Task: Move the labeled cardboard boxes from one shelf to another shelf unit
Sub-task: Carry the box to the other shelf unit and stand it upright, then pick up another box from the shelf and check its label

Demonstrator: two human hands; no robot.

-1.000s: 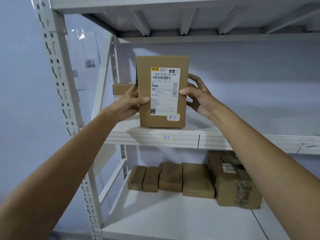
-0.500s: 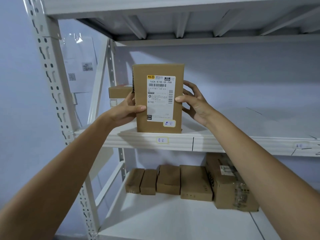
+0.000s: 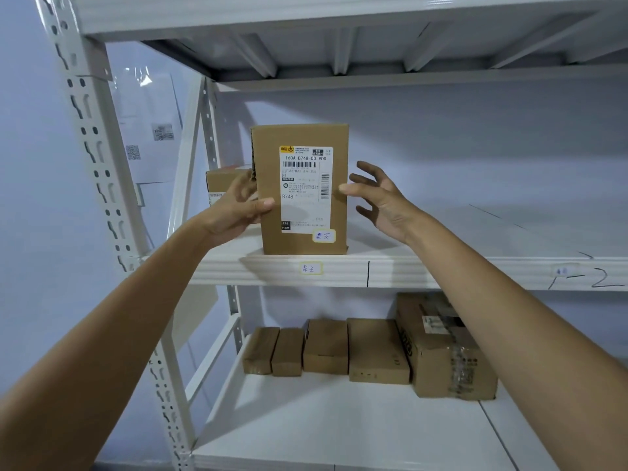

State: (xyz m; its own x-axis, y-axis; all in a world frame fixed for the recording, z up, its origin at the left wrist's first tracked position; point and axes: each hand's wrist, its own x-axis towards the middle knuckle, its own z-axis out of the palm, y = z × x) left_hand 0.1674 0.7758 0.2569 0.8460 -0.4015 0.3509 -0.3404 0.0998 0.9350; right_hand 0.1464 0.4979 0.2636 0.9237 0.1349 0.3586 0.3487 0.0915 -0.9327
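A tall cardboard box with a white shipping label stands upright on the middle shelf of a white metal rack, above a small yellow tag on the shelf edge. My left hand still touches the box's left side, thumb on its front face. My right hand is off the box, just to its right, fingers spread. A second, lower cardboard box sits behind my left hand at the shelf's left end, partly hidden.
On the lower shelf, several small cardboard boxes line the back, with a bigger taped box to their right. The rack's perforated upright stands at left. Papers with QR codes hang on the wall behind.
The box has settled on the shelf edge. My right hand let go of its right side and opened. The left hand stays on it.
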